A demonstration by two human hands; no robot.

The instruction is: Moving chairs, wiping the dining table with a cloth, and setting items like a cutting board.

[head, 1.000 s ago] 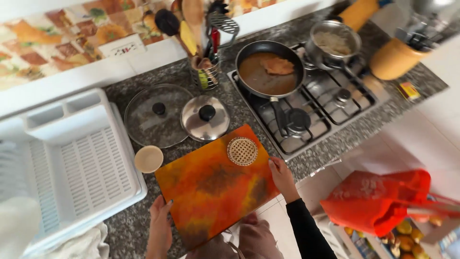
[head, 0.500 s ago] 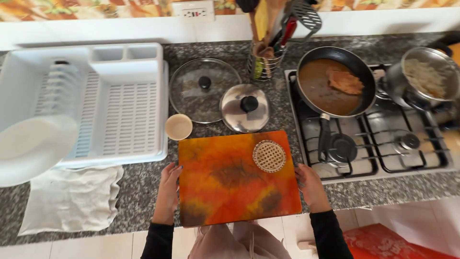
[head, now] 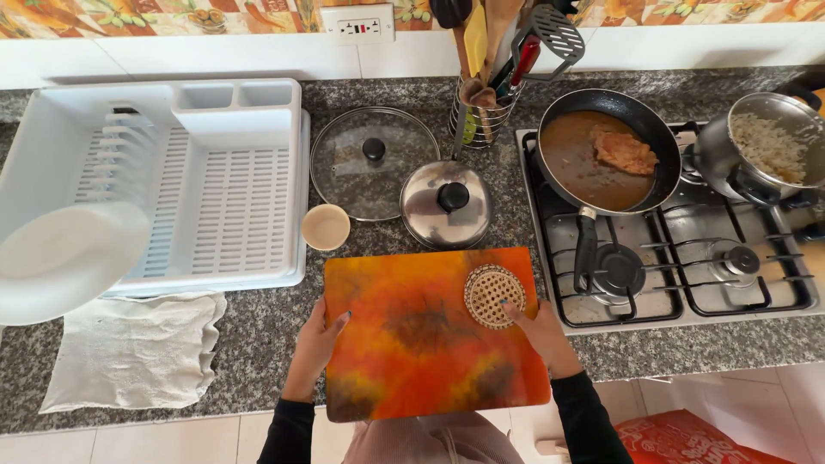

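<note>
counter (head: 258, 331): speckled grey granite | wall (head: 215, 53): white tiles | floor (head: 730, 404): pale tiles

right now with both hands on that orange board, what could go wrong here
The orange board overhangs the counter's front edge, so it might tip toward the person if pressed there. The right hand touches the woven coaster, which could slide off. The frying pan handle points toward the board and could be bumped, spilling sauce.
</note>
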